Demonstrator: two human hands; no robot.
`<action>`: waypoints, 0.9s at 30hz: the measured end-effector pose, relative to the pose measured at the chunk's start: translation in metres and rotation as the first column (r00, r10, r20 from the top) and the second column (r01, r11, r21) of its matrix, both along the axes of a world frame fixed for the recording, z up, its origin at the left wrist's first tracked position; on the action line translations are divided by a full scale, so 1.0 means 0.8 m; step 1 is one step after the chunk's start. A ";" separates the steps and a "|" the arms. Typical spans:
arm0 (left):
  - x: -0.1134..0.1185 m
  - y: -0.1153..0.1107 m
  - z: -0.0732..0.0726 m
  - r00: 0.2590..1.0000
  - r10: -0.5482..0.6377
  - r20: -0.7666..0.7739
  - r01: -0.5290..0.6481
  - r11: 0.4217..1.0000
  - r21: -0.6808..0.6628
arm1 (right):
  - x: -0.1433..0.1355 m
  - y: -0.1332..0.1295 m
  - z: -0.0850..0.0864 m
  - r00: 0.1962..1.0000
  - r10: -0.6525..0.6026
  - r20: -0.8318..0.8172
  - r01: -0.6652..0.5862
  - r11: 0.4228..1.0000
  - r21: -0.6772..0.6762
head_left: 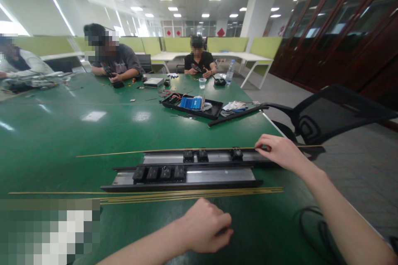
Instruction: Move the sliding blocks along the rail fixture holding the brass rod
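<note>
My right hand [280,153] pinches a long, thin brass-coloured rod [164,150] between thumb and fingers. This rod runs left and right across the back of a dark-edged metal rail [217,157], which carries black blocks [236,154]. In front of it lies a second metal rail [217,175], with several black blocks [166,172] grouped on its left half. More thin brass-coloured rods [186,194] lie loosely bunched on the table before the rails. My left hand [207,227] is closed in a loose fist just in front of that bunch, and nothing shows in its fingers.
On the green table [77,132] stands a black tray [214,109] with a blue finned part [191,102]. Gloves [233,107], a black strip [236,116] and a water bottle [230,72] lie beyond. A mesh chair [338,112] is at the right; several people sit across.
</note>
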State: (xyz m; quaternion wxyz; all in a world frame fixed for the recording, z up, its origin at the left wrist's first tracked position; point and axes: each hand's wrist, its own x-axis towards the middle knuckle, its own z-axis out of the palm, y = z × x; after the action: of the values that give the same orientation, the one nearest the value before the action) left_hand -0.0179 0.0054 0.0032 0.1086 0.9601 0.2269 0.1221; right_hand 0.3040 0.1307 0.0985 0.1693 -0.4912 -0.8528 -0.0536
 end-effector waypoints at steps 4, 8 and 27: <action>0.000 0.000 0.000 1.000 0.001 0.007 -0.001 1.000 0.003 | 0.003 0.001 -0.003 1.000 0.011 -0.006 -0.010 1.000 0.019; 0.000 0.000 0.003 1.000 0.003 0.008 -0.003 1.000 -0.005 | 0.006 0.002 -0.006 1.000 0.004 -0.015 -0.004 1.000 0.001; 0.000 -0.001 0.007 1.000 0.007 -0.011 -0.007 1.000 -0.026 | 0.011 0.006 -0.011 0.995 0.019 -0.101 -0.026 0.998 -0.061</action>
State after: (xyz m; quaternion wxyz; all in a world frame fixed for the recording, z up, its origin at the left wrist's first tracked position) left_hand -0.0182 0.0050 0.0087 0.1195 0.9584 0.2325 0.1144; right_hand 0.3126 0.1354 0.0897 0.1968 -0.4887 -0.8500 -0.0004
